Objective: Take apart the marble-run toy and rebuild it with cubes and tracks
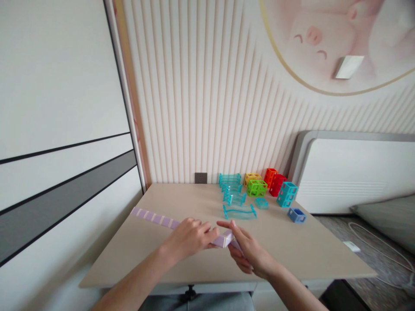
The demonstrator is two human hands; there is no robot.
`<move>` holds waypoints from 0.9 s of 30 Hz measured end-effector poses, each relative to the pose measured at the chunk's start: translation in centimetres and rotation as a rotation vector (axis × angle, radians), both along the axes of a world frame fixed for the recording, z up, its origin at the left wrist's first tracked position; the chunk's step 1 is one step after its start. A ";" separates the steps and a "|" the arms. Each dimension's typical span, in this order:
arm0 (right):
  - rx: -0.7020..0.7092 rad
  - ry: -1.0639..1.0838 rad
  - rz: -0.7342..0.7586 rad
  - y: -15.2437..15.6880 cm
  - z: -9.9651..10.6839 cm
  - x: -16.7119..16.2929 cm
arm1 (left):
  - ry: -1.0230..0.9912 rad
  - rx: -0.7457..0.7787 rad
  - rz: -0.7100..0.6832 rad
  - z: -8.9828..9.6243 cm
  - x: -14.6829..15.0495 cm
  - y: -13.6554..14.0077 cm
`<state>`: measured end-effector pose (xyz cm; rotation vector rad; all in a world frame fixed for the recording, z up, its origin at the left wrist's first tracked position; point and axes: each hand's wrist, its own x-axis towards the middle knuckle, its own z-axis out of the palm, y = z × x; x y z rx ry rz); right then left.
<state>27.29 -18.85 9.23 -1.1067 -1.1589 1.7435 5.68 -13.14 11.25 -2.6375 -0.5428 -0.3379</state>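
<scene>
A long, flat lilac strip with pale cross stripes (154, 217) runs from the left side of the table towards the front middle. My left hand (191, 235) is closed over it, fingers curled and pressed together near its right end. At that end the strip bends sharply between my hands. My right hand (251, 252) grips the bent part, with the index finger stretched out to the left. The palm side of both hands is partly hidden, and the strip's material is unclear.
Clear teal plastic pieces (240, 211) lie at the table's back. To their right stand green (257, 188), yellow, orange, red and teal (287, 194) lattice blocks and a low blue one (296, 215). A wardrobe (65, 194) borders the left; a bed headboard (350, 172) is beyond the right.
</scene>
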 end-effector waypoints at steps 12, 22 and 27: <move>1.142 -0.770 -0.339 -0.4 -3.9 -0.2 | 0.015 -0.190 0.047 1.1 -0.3 -0.2; 1.589 -1.029 -0.129 -0.5 -1.8 1.4 | -0.129 -0.430 -0.024 1.2 -0.7 -0.3; 1.621 -0.928 -0.079 0.5 -2.9 2.3 | -0.060 -0.347 0.024 1.3 -0.5 -0.3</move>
